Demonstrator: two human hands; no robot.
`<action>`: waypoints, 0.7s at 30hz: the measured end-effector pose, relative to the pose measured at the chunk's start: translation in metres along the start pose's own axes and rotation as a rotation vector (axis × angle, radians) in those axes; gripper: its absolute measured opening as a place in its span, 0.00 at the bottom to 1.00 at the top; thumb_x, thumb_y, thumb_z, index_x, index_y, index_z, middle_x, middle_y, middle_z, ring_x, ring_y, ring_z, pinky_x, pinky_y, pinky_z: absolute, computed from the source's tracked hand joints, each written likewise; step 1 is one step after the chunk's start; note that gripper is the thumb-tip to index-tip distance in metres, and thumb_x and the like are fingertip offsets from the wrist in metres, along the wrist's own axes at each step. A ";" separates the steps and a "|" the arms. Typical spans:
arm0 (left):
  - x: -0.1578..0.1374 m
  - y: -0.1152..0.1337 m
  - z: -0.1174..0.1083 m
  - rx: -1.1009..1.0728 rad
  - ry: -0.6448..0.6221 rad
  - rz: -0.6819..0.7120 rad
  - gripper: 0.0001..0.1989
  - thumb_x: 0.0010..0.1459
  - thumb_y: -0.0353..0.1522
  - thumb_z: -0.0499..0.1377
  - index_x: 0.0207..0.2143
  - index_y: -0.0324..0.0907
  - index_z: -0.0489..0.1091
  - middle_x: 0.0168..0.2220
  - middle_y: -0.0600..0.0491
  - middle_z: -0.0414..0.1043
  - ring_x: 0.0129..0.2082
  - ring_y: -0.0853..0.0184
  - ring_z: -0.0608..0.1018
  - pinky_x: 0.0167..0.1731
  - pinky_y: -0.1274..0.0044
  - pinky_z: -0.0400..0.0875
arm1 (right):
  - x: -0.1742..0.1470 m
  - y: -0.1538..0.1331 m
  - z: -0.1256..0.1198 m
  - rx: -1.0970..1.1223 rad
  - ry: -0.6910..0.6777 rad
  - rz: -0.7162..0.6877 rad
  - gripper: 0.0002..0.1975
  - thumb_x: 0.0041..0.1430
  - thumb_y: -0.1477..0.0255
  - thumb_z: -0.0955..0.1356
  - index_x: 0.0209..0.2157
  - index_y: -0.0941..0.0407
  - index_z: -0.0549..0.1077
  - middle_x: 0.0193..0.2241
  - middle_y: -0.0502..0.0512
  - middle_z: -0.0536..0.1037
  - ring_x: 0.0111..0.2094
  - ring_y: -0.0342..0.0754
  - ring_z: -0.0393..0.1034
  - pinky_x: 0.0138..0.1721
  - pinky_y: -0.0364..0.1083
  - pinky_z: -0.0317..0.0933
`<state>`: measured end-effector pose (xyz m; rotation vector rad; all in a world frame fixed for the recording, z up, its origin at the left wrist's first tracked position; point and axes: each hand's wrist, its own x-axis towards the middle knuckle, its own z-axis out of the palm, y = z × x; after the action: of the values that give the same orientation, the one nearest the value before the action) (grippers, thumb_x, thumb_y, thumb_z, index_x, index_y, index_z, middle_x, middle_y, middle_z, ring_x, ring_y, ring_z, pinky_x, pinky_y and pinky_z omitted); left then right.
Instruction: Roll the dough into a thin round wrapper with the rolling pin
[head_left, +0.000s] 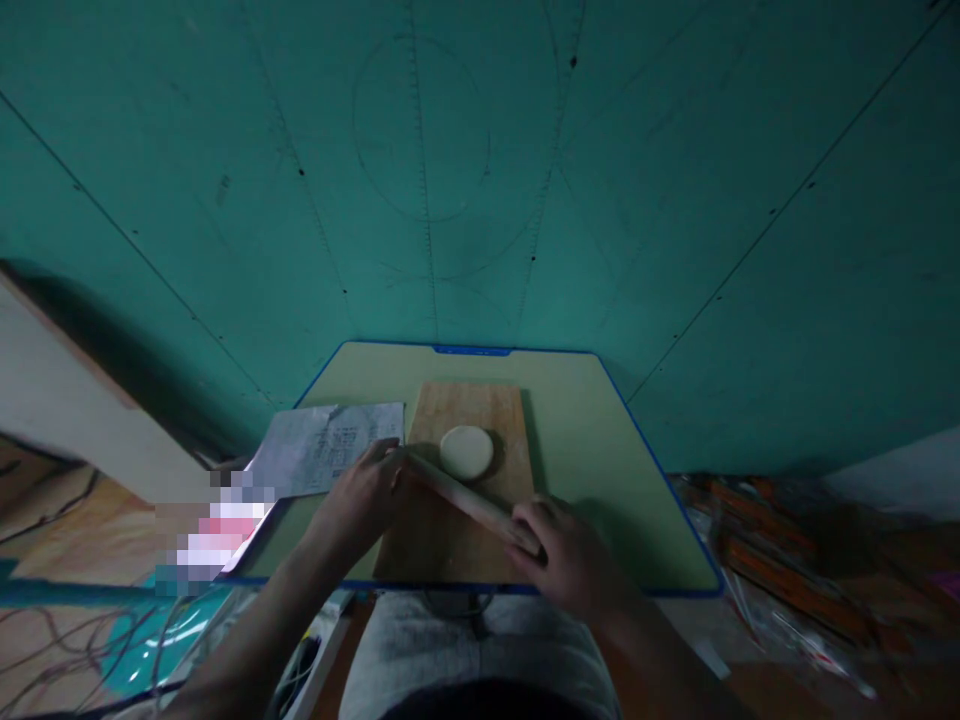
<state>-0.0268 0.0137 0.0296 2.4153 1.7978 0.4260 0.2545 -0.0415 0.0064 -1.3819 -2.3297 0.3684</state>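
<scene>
A flat, pale round of dough (466, 453) lies on a wooden board (469, 400). Across the board, on the near side of the dough, a light wooden rolling pin (469, 500) runs at a slant. My left hand (373, 480) is closed round the pin's upper left end, beside the board's left edge. At its lower right end, my right hand (551, 545) grips the pin with the fingers wrapped over it. The tips of the left fingers are partly hard to make out in the dim light.
The board rests on a pale green table (600, 450) with a blue rim, against a green wall (480, 200). A printed sheet of paper (330, 445) lies at the left, by my left forearm. Cables (60, 640) trail on the floor at left; plastic-wrapped items (780, 560) lie at right.
</scene>
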 end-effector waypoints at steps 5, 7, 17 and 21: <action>0.009 -0.002 0.014 -0.004 0.034 0.049 0.22 0.65 0.32 0.48 0.59 0.34 0.65 0.61 0.37 0.68 0.56 0.53 0.75 0.53 0.63 0.73 | -0.006 -0.016 0.011 0.055 0.068 -0.012 0.11 0.57 0.75 0.71 0.42 0.54 0.71 0.37 0.55 0.76 0.39 0.52 0.71 0.38 0.48 0.64; 0.013 -0.004 0.019 0.006 0.027 0.086 0.24 0.67 0.33 0.47 0.61 0.32 0.62 0.63 0.35 0.65 0.57 0.52 0.74 0.54 0.61 0.72 | -0.008 -0.023 0.016 0.083 0.085 -0.039 0.14 0.58 0.73 0.71 0.46 0.54 0.72 0.38 0.55 0.76 0.40 0.53 0.71 0.39 0.50 0.65; 0.022 0.004 0.036 -0.156 0.006 -0.007 0.28 0.66 0.39 0.49 0.65 0.36 0.60 0.69 0.36 0.53 0.65 0.48 0.65 0.61 0.57 0.65 | 0.019 -0.002 0.005 0.188 0.237 -0.066 0.14 0.65 0.70 0.66 0.51 0.55 0.74 0.46 0.60 0.76 0.48 0.53 0.70 0.49 0.52 0.67; 0.010 0.002 0.044 -0.314 0.102 -0.095 0.26 0.65 0.37 0.49 0.63 0.39 0.64 0.69 0.38 0.54 0.66 0.50 0.65 0.61 0.59 0.66 | 0.051 0.032 -0.002 -0.007 0.270 0.034 0.17 0.63 0.76 0.64 0.52 0.57 0.76 0.47 0.63 0.77 0.50 0.56 0.70 0.52 0.55 0.67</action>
<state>-0.0099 0.0262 -0.0100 2.1226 1.7231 0.7701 0.2585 0.0183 0.0053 -1.3828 -2.0918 0.1705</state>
